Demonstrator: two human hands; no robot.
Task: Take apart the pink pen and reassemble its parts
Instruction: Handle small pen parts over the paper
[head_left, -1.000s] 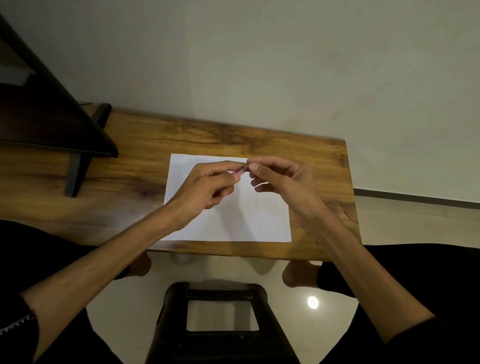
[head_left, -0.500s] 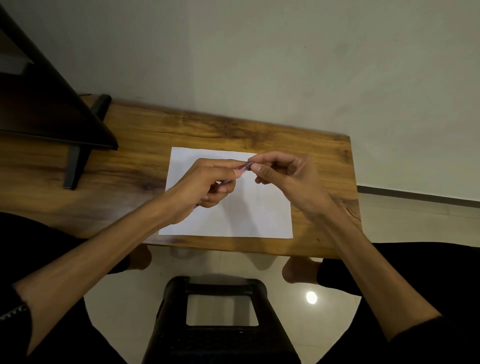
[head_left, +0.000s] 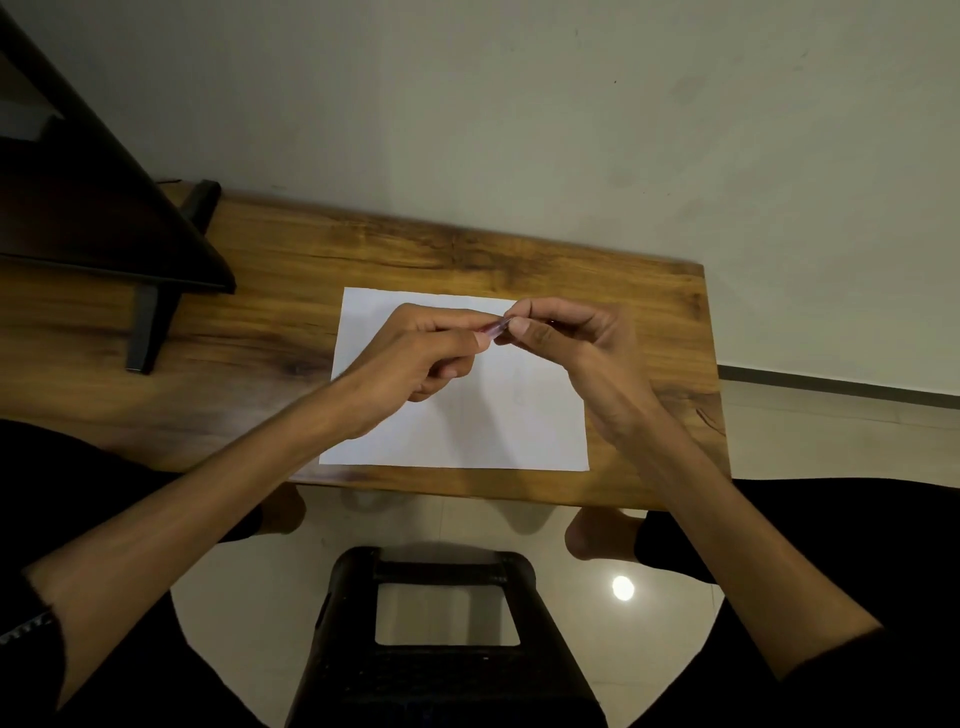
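Two hands' grip, one pink pen

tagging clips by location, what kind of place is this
Probably a room in a home, at a makeshift desk. A narrow wooden table stands against a plain painted wall on a glossy tiled floor, with a black plastic stool below and a white sheet of paper laid out.
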